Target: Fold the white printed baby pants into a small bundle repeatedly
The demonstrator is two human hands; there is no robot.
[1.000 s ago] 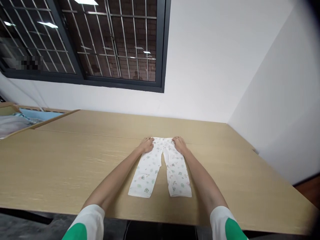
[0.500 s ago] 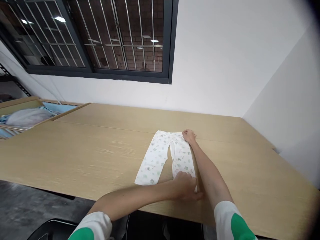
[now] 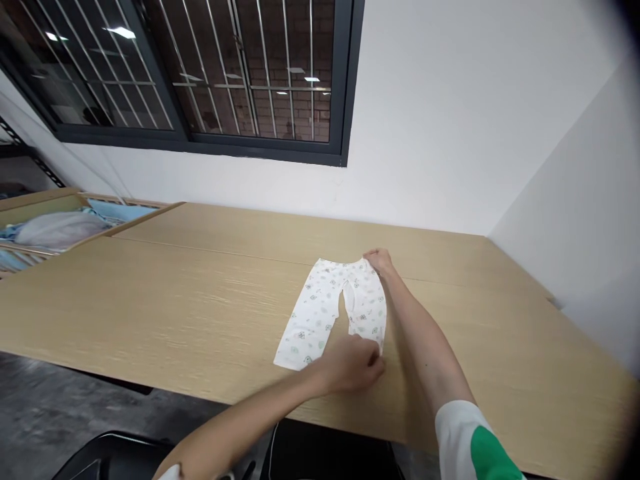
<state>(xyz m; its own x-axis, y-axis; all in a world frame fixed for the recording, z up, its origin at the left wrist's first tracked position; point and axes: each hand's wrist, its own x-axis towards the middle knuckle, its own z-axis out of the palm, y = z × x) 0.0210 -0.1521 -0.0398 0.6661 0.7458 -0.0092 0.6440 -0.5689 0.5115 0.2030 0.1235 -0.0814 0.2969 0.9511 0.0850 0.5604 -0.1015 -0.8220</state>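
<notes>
A pair of small white trousers (image 3: 313, 310) with a green and grey print lies on the table, waist away from me and legs toward me. My right hand (image 3: 379, 260) is closed on the right corner of the waistband. At the bottom of the right leg, my left hand (image 3: 353, 363) is closed on the hem, its arm crossing in front of the left leg's end. That right leg bows outward between my two hands, while the left leg lies flat. Fingertips of both hands are partly hidden.
The wide wooden table (image 3: 200, 307) has a seam running across it. At the far left stands a wooden crib (image 3: 145, 217) with blue and white bedding (image 3: 57, 230). A barred window (image 3: 250, 73) is in the white wall behind. Black chairs (image 3: 107, 460) are below the front edge.
My left hand has moved slightly left and away from me, bringing the right leg's hem inward. The outer edge of that leg now curves. My right hand stays at the waistband.
</notes>
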